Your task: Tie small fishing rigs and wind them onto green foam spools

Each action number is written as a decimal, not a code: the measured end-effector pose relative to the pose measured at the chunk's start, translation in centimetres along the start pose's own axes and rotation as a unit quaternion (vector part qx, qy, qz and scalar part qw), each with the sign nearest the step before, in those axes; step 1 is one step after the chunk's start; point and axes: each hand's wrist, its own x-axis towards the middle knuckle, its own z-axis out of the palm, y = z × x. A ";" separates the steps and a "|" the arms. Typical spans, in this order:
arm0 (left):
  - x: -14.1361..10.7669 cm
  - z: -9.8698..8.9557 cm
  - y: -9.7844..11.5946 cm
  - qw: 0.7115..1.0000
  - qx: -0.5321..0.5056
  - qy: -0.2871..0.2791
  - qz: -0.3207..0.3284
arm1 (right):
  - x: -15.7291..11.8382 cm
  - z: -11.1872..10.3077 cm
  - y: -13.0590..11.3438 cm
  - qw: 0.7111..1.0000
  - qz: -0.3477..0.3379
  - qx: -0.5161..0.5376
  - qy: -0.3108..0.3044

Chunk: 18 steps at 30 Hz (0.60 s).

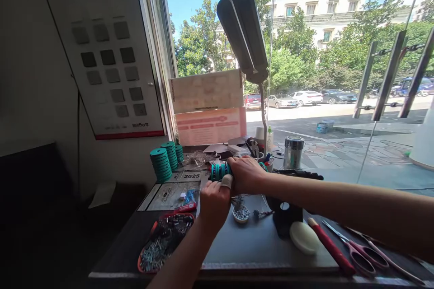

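Note:
Both hands meet above the middle of the desk, around a short stack of green rings (219, 171). My right hand (246, 174) is closed over the right end of the stack. Just below and to the left, my left hand (216, 198) has its fingers curled against the underside of the stack, with a pale band round one finger. Part of the stack is hidden by the fingers. Beneath the hands, a small round dish of beads (240, 213) stands on a grey mat (257, 246).
Green spools (160, 165) stand stacked at the back left. A red-rimmed tray of small metal parts (162, 244) lies at front left. A white oval object (304, 238), a red-handled tool (332, 246) and scissors (361, 250) lie at right. A metal canister (293, 153) stands behind.

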 end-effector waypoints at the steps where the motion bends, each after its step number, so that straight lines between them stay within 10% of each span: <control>1: 0.0 0.1 0.0 1.000 -0.002 0.005 -0.003 | 0.2 -0.4 0.5 0.999 -0.014 0.017 -0.024; 7: -0.1 0.1 -0.2 0.999 -0.009 0.032 0.000 | 1.2 -2.8 3.3 0.975 -0.081 0.136 -0.158; 18: 0.0 -0.2 0.0 0.999 -0.013 0.035 -0.018 | 0.3 -2.6 2.0 0.987 -0.028 0.116 -0.107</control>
